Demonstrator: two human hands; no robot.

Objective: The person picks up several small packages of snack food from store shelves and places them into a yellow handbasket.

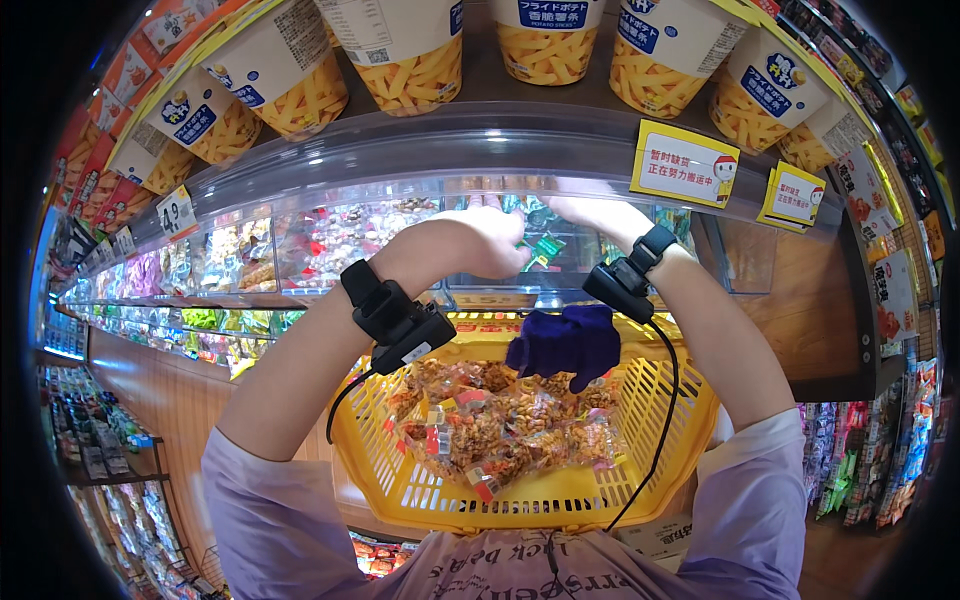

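Observation:
My left hand [491,234] reaches into a clear plastic shelf bin [574,262], its palm beside small green-wrapped packets [545,250]. My right hand [574,196] is farther in at the back right of that bin, washed out by glare and partly behind the clear shelf edge. What either hand touches cannot be made out. Below them, a yellow plastic basket [405,510] holds several clear bags of brown crunchy snacks [525,420]. A dark purple knitted glove [564,345] lies over the basket's far rim. Each wrist wears a black strapped device with a cable.
Potato stick cups [551,45] line the shelf above, behind a curved clear shelf guard [495,142] with yellow-edged signs [684,163]. Bins of bagged snacks [360,232] extend left. A wooden panel [795,300] stands at right, with hanging snack packets [847,457] beyond.

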